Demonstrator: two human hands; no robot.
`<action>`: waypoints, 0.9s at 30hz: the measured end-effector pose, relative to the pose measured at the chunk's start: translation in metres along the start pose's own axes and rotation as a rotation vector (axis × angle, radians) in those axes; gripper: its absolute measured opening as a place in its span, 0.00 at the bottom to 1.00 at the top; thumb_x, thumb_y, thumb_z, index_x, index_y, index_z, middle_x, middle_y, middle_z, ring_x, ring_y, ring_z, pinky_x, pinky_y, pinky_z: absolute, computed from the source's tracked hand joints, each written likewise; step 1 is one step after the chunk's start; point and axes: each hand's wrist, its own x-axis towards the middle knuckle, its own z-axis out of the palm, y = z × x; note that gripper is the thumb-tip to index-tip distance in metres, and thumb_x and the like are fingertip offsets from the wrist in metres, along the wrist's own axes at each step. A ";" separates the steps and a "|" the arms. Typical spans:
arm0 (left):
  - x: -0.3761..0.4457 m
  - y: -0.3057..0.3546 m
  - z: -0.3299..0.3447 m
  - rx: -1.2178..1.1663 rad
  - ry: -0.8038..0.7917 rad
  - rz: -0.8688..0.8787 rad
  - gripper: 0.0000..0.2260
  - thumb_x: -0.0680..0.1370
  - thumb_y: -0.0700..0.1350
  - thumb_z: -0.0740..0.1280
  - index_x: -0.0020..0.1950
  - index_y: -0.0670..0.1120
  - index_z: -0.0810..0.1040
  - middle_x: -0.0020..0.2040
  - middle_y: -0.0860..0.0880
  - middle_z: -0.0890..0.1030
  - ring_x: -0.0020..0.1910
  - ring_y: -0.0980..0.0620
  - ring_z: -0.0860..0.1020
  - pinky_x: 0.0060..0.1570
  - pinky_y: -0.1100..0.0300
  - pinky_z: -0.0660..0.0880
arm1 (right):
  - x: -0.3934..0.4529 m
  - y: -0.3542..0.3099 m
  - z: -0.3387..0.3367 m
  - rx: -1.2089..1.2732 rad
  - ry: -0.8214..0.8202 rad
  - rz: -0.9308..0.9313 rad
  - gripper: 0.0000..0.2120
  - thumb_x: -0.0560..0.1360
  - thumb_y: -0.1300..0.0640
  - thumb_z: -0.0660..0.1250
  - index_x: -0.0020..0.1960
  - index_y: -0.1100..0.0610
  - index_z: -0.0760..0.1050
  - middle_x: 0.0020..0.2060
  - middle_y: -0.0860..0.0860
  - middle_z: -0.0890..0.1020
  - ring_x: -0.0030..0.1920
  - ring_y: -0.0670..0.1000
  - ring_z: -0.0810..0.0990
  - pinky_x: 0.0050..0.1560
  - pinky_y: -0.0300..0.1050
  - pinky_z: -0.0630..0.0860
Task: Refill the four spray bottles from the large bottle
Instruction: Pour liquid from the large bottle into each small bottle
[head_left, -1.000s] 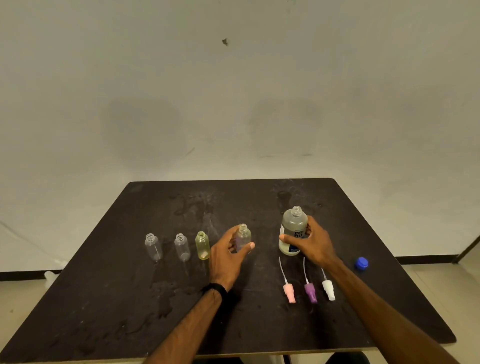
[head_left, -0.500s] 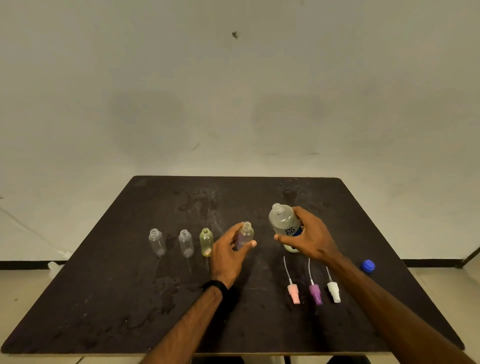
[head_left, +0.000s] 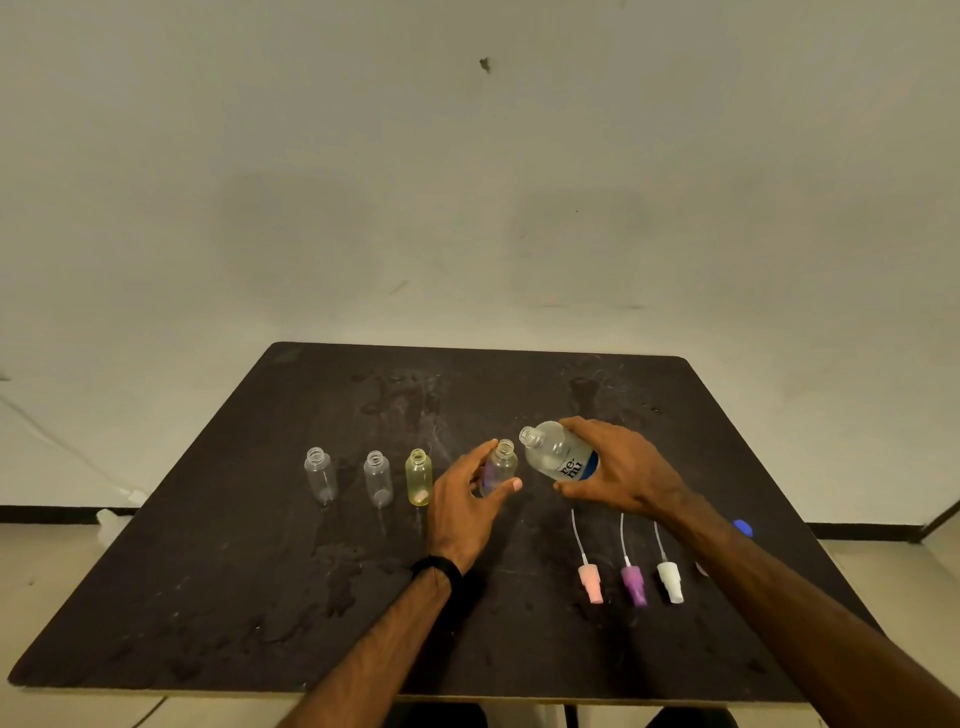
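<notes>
Right hand (head_left: 621, 470) wraps the large bottle (head_left: 558, 454) from above, fingers over its top side and thumb below, and holds it tipped with the open neck pointing left, just beside the mouth of the purple-tinted spray bottle (head_left: 498, 467). That tilt looks like the lead-in to a pour; no stream is visible. Left hand (head_left: 465, 506) cups this small bottle loosely, thumb on its near side and fingers curved round the far side, apparently to steady it upright on the table (head_left: 519, 649) while liquid comes in.

Three more open spray bottles stand in a row to the left: two clear bottles (head_left: 319, 475) (head_left: 378, 478) and a yellow bottle (head_left: 418, 478), all apart. Pink, purple and white spray heads (head_left: 635, 584) lie near the front edge, clear of the pouring. A blue cap (head_left: 743, 527) rests at far right.
</notes>
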 end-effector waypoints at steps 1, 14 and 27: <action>0.000 0.000 0.000 0.004 0.002 0.005 0.27 0.71 0.49 0.79 0.70 0.52 0.77 0.62 0.55 0.82 0.60 0.61 0.80 0.60 0.65 0.77 | 0.000 -0.001 0.000 -0.005 0.001 -0.006 0.35 0.69 0.37 0.72 0.71 0.48 0.66 0.62 0.48 0.77 0.57 0.48 0.77 0.58 0.42 0.75; -0.001 -0.003 -0.002 0.021 -0.006 0.019 0.28 0.71 0.49 0.79 0.70 0.52 0.77 0.63 0.55 0.81 0.60 0.61 0.79 0.60 0.63 0.78 | 0.004 -0.006 -0.001 -0.104 -0.008 -0.035 0.37 0.68 0.36 0.70 0.72 0.48 0.66 0.60 0.48 0.77 0.55 0.48 0.76 0.57 0.45 0.77; 0.000 -0.001 -0.003 0.033 0.002 0.021 0.28 0.72 0.49 0.78 0.70 0.51 0.76 0.64 0.54 0.81 0.62 0.59 0.79 0.63 0.59 0.78 | 0.010 -0.001 -0.007 -0.205 0.009 -0.087 0.37 0.67 0.33 0.68 0.72 0.46 0.65 0.58 0.47 0.78 0.52 0.46 0.75 0.54 0.44 0.75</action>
